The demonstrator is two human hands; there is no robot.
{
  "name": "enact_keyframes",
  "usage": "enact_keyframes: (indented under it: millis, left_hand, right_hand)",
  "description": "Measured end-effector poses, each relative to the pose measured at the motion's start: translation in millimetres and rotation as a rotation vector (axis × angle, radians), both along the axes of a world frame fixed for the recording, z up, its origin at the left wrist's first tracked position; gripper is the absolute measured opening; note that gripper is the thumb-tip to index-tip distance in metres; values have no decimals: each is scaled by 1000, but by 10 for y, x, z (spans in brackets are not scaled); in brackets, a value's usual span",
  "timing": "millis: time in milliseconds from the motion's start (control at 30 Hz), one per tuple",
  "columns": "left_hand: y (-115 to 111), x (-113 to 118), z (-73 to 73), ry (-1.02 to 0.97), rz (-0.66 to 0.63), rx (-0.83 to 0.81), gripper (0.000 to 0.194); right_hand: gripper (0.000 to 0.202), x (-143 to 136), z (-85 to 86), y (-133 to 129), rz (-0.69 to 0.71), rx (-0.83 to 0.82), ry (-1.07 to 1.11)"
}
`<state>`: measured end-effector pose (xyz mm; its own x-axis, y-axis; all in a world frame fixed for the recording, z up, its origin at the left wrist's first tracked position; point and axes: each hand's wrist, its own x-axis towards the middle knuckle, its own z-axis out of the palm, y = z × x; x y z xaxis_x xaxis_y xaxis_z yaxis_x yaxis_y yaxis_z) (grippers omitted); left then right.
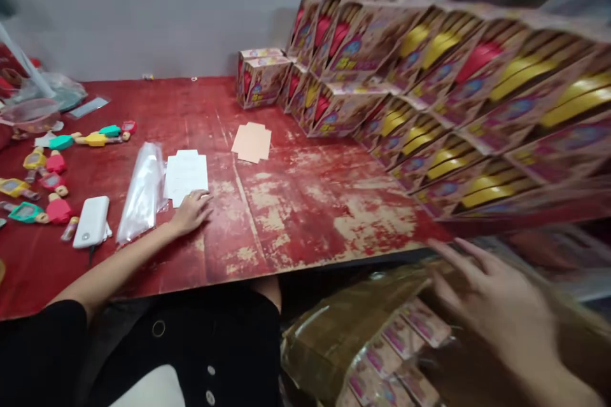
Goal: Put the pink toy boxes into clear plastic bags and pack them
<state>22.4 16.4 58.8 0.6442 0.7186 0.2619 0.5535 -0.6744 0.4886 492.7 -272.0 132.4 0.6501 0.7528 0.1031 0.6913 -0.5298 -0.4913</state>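
My left hand (pixel 191 211) rests on the red tabletop at the lower edge of a white die-cut card (pixel 186 173), its fingers loosely spread and nothing seen in them. Left of it lies a stack of clear plastic bags (pixel 143 194). My right hand (pixel 491 302), a little blurred, hangs over a brown cardboard carton (pixel 329 331) beside the table. Its fingers are stretched apart with nothing between them. Inside the carton are several small printed packages (pixel 401 334) in rows. Farther back on the table lie flat tan cards (pixel 252 142).
Printed boxes with pink and yellow contents (pixel 353 44) stand stacked along the right and back. A white power bank (pixel 92 221) with a cable and several small colourful toy-like pieces (pixel 57 208) lie at the left. The worn red table (pixel 305 216) ends just before my lap.
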Motion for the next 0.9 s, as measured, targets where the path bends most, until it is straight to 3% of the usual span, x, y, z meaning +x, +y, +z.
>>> enact_keyframes:
  millis: [100, 200, 333, 433, 500, 567, 633, 733, 800, 833, 900]
  left_hand:
    - [38, 146, -142, -35, -37, 16, 46]
    - [53, 165, -248, -54, 11, 19, 53]
    - [64, 109, -290, -23, 107, 59, 54]
    - [89, 76, -232, 13, 94, 118, 60]
    - [106, 56, -170, 47, 58, 135, 65]
    - [115, 14, -119, 95, 24, 127, 68]
    - [118, -46, -85, 148, 6, 102, 70]
    - [146, 9, -10, 188, 10, 78, 73]
    - [198, 345, 85, 157, -5, 68, 76]
    - [235, 642, 138, 120, -32, 49, 77]
    - [326, 1494, 230, 22, -156, -41, 72]
  right_hand:
    - [67, -89, 199, 714, 153, 80, -65]
    - [72, -105, 101, 1526, 164, -12, 126]
    - [74, -6, -375, 2331, 146, -23, 107]
    - [70, 44, -843, 2581, 115, -36, 95]
    - [64, 97, -1047, 2535, 122, 53, 177]
    - [57, 251, -1081, 2318, 80, 237, 318]
    - [52, 562, -946, 1976, -123, 443, 413]
    - [47, 1299, -557, 1421, -584, 633, 365]
    - [41, 1871, -288, 1164, -805, 704, 345]
    - [41, 2146, -175, 1093, -883, 725, 360]
    - [47, 2619, -6, 1064, -978, 755, 412]
